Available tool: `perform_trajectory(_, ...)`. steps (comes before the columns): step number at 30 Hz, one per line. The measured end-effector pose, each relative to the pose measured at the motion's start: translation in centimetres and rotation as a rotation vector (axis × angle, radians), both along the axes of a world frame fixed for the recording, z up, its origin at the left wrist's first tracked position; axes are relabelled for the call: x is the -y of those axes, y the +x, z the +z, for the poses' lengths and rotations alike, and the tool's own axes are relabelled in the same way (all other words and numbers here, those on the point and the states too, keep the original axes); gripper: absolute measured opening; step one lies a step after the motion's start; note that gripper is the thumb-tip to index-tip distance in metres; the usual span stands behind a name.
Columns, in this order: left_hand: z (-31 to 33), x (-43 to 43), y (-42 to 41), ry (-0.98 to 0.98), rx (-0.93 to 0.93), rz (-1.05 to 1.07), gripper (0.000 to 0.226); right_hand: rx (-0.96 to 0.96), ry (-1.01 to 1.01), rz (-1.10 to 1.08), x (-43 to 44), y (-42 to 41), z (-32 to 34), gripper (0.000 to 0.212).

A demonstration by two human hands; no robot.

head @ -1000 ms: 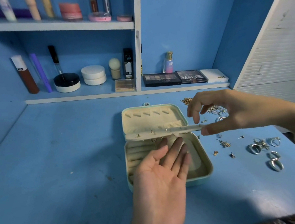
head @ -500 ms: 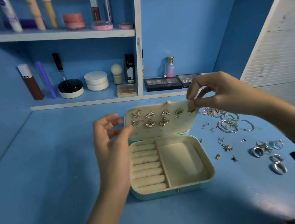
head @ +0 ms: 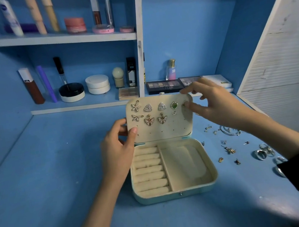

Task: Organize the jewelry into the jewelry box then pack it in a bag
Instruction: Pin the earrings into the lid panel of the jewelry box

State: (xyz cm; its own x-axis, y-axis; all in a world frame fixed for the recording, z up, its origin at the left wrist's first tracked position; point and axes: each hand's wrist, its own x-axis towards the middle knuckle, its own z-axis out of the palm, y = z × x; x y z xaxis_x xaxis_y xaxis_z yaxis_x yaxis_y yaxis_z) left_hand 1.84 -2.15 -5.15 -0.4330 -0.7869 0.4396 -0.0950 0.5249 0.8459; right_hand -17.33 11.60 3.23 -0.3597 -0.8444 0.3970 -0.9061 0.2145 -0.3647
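Your left hand [head: 118, 150] grips the left edge of the cream earring panel [head: 166, 132], thumb on the front face and fingers curled behind it. The panel stands upright between your two hands, rising from the back of the open jewelry box [head: 175, 194].

Your right hand [head: 214, 104] pinches the panel's top right corner in a narrow grip. The forefinger hooks over the top edge, and the thumb tip rests on a small stud [head: 184, 104]. Just to the left of that thumb sits a green stud [head: 174, 105]. Further left, toward your left thumb, are two rows of pinned earrings: triangles, starfish and butterflies.

Below both grips, the box base lies flat on the blue table [head: 39, 186]. Its ring rolls [head: 148, 169] sit just beside your left wrist, and the open compartment [head: 186, 164] is on the side nearer your right hand.

Under and beyond your right forearm, loose pieces lie scattered on the table, apart from the box: hoops [head: 228, 131], small earrings [head: 228, 150] and silver rings [head: 262, 153].
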Motion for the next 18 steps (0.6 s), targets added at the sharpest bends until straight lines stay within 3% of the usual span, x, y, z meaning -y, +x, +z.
perform_trajectory(6, -0.1, 0.0, 0.0, -0.001, -0.015, -0.002, 0.012, 0.059, -0.011, -0.052, -2.6, -0.5, -1.6, 0.052)
perform_trajectory(14, -0.3, 0.2, -0.1, 0.000, 0.000, 0.001, 0.012, -0.039, 0.271, -0.064, -6.6, -3.1, -3.0, 0.022)
perform_trajectory(18, -0.3, 0.2, -0.1, 0.004, -0.007, -0.010, 0.012, -0.029, 0.395, -0.053, -7.8, -3.8, -3.1, 0.018)
